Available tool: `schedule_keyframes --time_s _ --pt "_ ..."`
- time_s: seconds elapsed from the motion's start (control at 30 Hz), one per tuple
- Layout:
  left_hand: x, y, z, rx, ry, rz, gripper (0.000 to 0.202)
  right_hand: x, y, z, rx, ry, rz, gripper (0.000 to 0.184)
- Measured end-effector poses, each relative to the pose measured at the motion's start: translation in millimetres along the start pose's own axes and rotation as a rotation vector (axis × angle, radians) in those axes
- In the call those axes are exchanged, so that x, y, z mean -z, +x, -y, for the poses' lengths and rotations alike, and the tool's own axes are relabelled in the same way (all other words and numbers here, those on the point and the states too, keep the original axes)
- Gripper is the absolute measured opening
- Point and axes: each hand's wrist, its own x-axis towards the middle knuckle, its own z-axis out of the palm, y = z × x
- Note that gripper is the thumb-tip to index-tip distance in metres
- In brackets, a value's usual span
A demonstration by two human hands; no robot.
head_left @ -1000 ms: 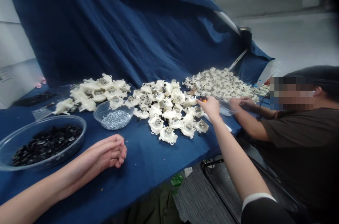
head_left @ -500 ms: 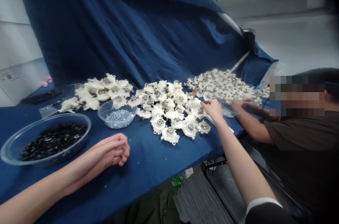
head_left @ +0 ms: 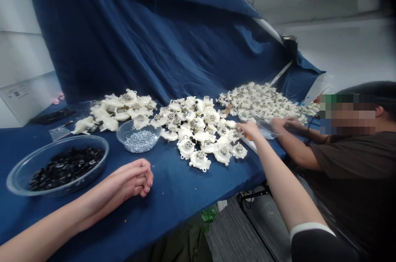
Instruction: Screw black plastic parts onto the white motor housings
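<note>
At the centre of the blue-clothed counter [head_left: 173, 196], my head-camera view falls on a heap of white plastic housings [head_left: 198, 130], each with a metal-ringed hub. The right hand [head_left: 250, 129] lies at the heap's right edge, far nearer to it than the left hand [head_left: 136, 177]. Its fingers [head_left: 247, 128] are closed on an orange-handled tool [head_left: 247, 136]. A thin metal shaft [head_left: 237, 112] seems to run from them up and to the left, its long axis pointing beside a larger, farther heap of housings [head_left: 262, 101]; the tip is too small to make out. The left hand rests curled and empty on the cloth, near a glass dish of black rings [head_left: 58, 167] and a glass bowl of silver screws [head_left: 139, 141]. To the right, a co-worker's hands [head_left: 284, 122] are beside a clear bowl [head_left: 267, 129]. Compared with the earlier frame, the orange handle sits lower under the fingers, and the whole scene lies slightly further right in my view.
</note>
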Motion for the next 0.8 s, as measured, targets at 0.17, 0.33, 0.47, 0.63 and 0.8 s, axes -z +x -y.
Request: schedule_keyframes --time_s 0.17,0.33,0.47,0.63,0.8 --pt "1.6 0 1 -0.018 0.033 0.009 0.023 6 -27 16 0.169 0.213 -0.149 0.03" --pt "-6.4 -5 6 -0.029 0.138 0.058 0.026 -2 -87 60 0.381 0.528 -0.095 0.031" --pt "-8.5 -26 -8 -0.079 0.405 0.199 0.028 -25 -149 110 0.624 0.848 0.142 0.042" --pt "27.8 -70 -70 -0.538 0.692 -0.117 0.045 -78 -210 175 0.824 0.573 0.308 0.038" --pt "83.0 -90 -109 -0.157 1.248 -0.409 0.02 -128 -223 213 0.926 0.149 0.331 0.033"
